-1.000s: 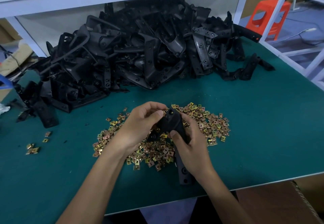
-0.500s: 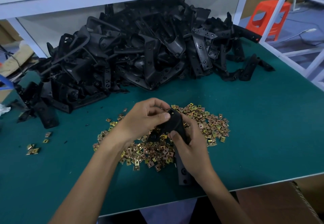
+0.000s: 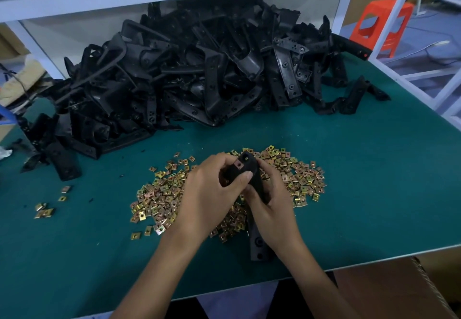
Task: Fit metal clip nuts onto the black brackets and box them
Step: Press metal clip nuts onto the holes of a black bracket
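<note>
We look down on a green-matted workbench [image 3: 361,194] under a white shelf, with a red stool [image 3: 379,24] off to the right. A big tangled pile of black brackets [image 3: 199,69] fills the back of the bench. In front of it lies a loose heap of brass-coloured clip nuts [image 3: 299,176], and a few stray nuts [image 3: 45,211] sit apart on the left. Over the heap a person holds one black bracket [image 3: 253,176], its lower end reaching down toward the bench edge. The right hand [image 3: 272,209] is wrapped round the bracket's middle. The left hand [image 3: 212,199] curls round the upper end, thumb pressing just below a clip nut [image 3: 240,165] seated at the top beside a hole. We judge that this nut is being pushed home. If the thumb slips, the springy nut could sit crooked or pop off into the heap. A half-seated nut might also work loose once the bracket goes into the cardboard box [image 3: 389,291] at lower right.
</note>
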Demonstrator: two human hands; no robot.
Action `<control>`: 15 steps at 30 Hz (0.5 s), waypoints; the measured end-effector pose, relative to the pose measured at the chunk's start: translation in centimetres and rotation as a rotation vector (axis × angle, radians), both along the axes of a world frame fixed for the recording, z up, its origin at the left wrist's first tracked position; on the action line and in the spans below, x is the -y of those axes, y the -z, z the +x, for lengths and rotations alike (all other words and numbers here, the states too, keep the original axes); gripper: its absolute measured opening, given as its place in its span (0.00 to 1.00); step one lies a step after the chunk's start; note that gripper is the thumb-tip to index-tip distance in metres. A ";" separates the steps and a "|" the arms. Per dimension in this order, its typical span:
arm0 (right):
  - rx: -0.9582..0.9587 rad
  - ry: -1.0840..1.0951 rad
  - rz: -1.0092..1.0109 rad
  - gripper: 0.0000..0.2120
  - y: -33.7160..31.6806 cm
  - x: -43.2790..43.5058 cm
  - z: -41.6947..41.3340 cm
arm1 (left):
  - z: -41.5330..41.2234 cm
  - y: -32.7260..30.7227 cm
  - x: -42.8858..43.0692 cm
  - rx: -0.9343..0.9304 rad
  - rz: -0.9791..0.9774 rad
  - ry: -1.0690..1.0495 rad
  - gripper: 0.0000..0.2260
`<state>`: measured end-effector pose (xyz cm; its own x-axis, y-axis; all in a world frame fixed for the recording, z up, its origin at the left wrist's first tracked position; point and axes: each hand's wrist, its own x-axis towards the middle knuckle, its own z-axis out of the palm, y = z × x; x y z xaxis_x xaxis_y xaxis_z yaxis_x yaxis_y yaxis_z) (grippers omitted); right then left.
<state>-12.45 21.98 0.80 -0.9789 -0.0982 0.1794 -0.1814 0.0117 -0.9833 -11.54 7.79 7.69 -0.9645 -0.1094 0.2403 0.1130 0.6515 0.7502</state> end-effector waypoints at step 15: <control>0.000 0.058 -0.146 0.25 -0.4 0.3 0.7 | 1.1 -0.5 -0.1 -0.142 0.004 -0.008 0.10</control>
